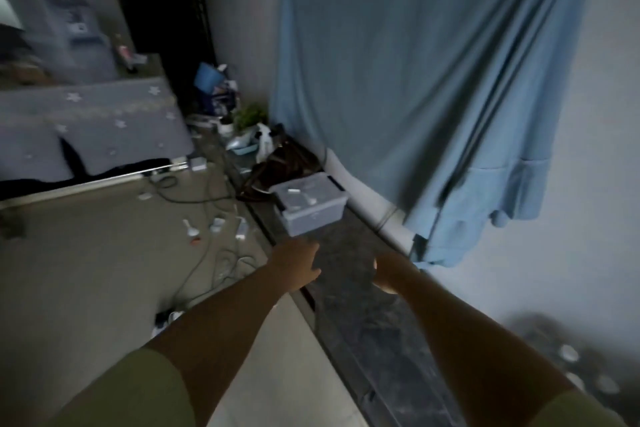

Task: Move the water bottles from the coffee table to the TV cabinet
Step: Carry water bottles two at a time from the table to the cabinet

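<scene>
Both my bare arms stretch forward over the dark marble top of the low TV cabinet (349, 315) that runs along the wall. My left hand (298, 263) hovers above the cabinet's front edge, fingers relaxed and holding nothing. My right hand (383, 272) hangs above the cabinet top a little to the right, blurred, fingers loosely bent, with nothing visible in it. A blurred cluster of water bottles (575, 371) with white caps stands on the cabinet at the lower right. The coffee table is out of view.
A grey lidded plastic box (310, 208) sits on the cabinet just beyond my hands. A blue cloth (433, 87) hangs on the wall above. Cables and plugs (221, 246) litter the floor at left. A dark bag (277, 166) and a potted plant (250, 118) lie farther along.
</scene>
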Motion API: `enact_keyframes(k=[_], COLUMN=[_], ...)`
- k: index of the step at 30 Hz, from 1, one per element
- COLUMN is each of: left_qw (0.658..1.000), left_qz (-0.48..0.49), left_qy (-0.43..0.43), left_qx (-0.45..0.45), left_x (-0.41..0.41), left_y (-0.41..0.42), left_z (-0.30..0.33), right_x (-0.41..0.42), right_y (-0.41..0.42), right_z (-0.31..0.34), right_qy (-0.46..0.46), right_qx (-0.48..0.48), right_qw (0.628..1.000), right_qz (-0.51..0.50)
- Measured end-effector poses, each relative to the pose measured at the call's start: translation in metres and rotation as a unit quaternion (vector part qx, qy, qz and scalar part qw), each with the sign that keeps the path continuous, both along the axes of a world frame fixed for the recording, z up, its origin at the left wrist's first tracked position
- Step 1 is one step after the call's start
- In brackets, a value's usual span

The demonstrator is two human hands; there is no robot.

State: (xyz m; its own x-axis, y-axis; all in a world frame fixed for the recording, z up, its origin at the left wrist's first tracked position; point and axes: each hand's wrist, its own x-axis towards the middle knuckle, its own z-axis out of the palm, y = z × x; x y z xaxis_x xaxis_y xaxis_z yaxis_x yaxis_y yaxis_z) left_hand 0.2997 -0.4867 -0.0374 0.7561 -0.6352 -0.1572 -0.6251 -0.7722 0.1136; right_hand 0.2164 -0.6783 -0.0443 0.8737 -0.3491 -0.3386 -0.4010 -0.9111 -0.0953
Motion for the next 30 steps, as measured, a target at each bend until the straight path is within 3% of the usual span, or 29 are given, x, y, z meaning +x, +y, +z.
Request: enact_keyframes(k=[5, 15, 30], left_qw=[0.991, 0.952, 0.870], left_qz=[0.134, 0.305, 0.491], left_qy=[0.016, 0.027, 0.028], left_qx=[0.007, 0.017, -0.030], left_x=[-0.010, -0.058, -0.039], left_y=[0.148, 0.377, 0.555], left_z=[-0.004, -0.001, 0.008], right_x=[0.031, 0.050, 0.132], right_y=[0.141, 0.383, 0.605], right_z=[-0.006, -0.009, 0.007], right_qy=[-0.008, -0.010, -0.014], right_qx=[0.036, 0.050, 0.022], right_qw=[0.994, 0.961, 0.874], right_qz=[0.104, 0.271, 0.485])
